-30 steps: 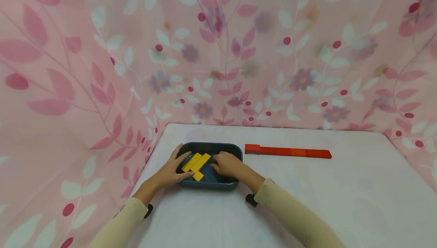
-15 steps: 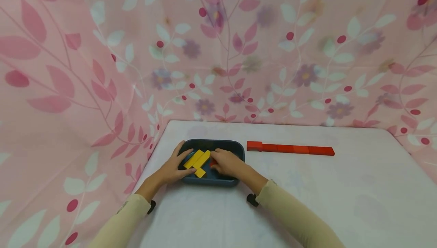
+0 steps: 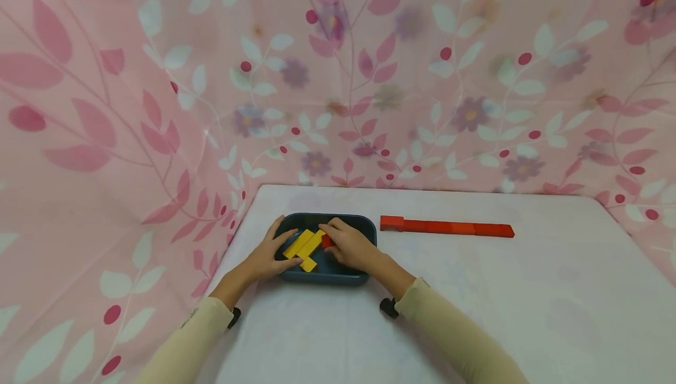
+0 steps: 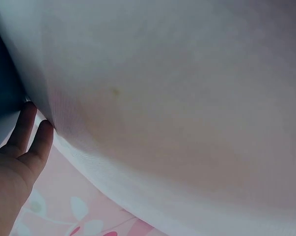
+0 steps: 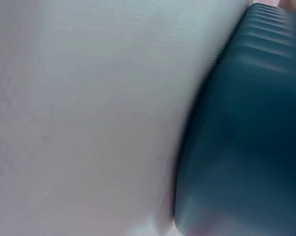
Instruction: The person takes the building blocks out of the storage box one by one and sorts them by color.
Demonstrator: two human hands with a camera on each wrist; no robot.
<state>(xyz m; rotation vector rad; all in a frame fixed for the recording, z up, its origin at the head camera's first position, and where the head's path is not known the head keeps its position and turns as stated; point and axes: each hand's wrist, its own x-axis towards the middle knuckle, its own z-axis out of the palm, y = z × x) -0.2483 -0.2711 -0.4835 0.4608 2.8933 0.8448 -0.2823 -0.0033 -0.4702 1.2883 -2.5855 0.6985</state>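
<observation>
A dark blue tray (image 3: pixel 322 279) sits on the white-covered table. My left hand (image 3: pixel 266 256) spreads over its left end, thumb and forefinger reaching inside the rim. In the left wrist view, two fairly straight fingers (image 4: pixel 40 145) of that hand lie against the tray's outer wall. My right hand (image 3: pixel 352 246) is inside the tray and pinches a red block (image 3: pixel 327 241), partly covered by the fingers. Two long yellow blocks (image 3: pixel 304 244) lie side by side in the tray, with a short yellow block (image 3: pixel 308 264) near the left thumb. The right wrist view shows only the tray's outside (image 5: pixel 241 132) and cloth.
To the right of the tray, a row of red blocks (image 3: pixel 449 227) lies end to end, with a thicker red block (image 3: pixel 392 223) at its left end. A pink floral curtain (image 3: pixel 401 78) stands behind the table and along the left side.
The red block has come into sight between my right fingers and thumb. The right hand has shifted slightly left and away from me inside the tray. My left hand stays at the tray's left end.
</observation>
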